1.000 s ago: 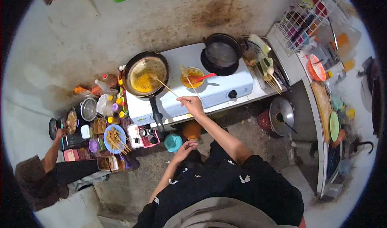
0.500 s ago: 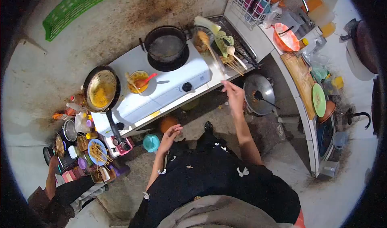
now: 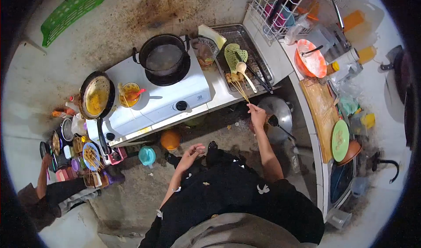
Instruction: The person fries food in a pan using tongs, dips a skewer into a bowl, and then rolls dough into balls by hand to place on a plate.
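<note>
My right hand pinches the stick ends of several skewers. Their food ends lie on the metal tray at the back right of the counter, beside a cream-coloured spoon, a pale green perforated piece and black tongs. Low in front of my body, my left hand holds nothing, its fingers loosely bent and apart. A black pot of liquid stands on the white stove. Left of it are a bowl with a red spoon and a frying pan with yellow residue.
A wok with a black ladle sits below the tray. On the right counter are an orange bowl, a cutting board and a green plate. At left, another person's hand is near a blue plate of skewers.
The view has shifted. My right hand has moved to the skewers on the tray; the blurred long-handled item above it earlier no longer shows there. My left hand stays low.
</note>
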Tool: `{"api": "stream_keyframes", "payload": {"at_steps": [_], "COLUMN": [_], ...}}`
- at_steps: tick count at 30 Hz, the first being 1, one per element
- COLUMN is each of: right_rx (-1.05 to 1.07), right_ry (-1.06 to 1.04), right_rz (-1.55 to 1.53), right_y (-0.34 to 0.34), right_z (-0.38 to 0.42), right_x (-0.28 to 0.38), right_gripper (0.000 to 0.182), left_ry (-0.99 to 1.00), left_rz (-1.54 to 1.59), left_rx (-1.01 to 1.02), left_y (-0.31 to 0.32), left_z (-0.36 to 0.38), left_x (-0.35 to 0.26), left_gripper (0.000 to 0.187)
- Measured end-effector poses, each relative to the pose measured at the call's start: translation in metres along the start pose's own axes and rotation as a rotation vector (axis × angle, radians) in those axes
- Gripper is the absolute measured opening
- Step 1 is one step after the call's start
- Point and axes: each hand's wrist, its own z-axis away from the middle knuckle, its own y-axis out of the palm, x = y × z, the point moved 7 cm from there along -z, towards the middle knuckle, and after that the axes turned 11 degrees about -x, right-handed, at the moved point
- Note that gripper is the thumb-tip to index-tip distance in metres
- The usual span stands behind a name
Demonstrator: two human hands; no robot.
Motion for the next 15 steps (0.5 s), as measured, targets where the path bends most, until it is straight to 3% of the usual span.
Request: {"api": "stream_keyframes", "payload": {"at_steps": [6, 10, 14, 15], "right_rx": [-0.001, 0.110, 0.195, 0.220], "right_ry": [-0.005, -0.019, 0.017, 0.051], "right_rz": [-0.066, -0.015, -0.054, -0.096], "right_y": [0.026, 0.024, 0.036, 0.039], "right_z": [-0.019, -0.010, 0.000, 0.006], "right_x": [0.000, 0.012, -0.018, -0.022], "right_gripper": [0.027, 0.038, 0.037, 0.035], "left_ry": [-0.014, -0.007, -0.005, 0.155], "left_rz": [0.046, 0.065, 0.289, 0.310], "left_rx": [-0.066, -0.160, -0.658, -0.800], "left_y": [-0.002, -0.032, -0.103, -0.139], "left_z": [-0.008, -0.008, -0.001, -0.008], "left_x": [0.004, 0.005, -0.019, -0.007], "left_gripper": [0.036, 0.047, 0.059, 0.060]}}
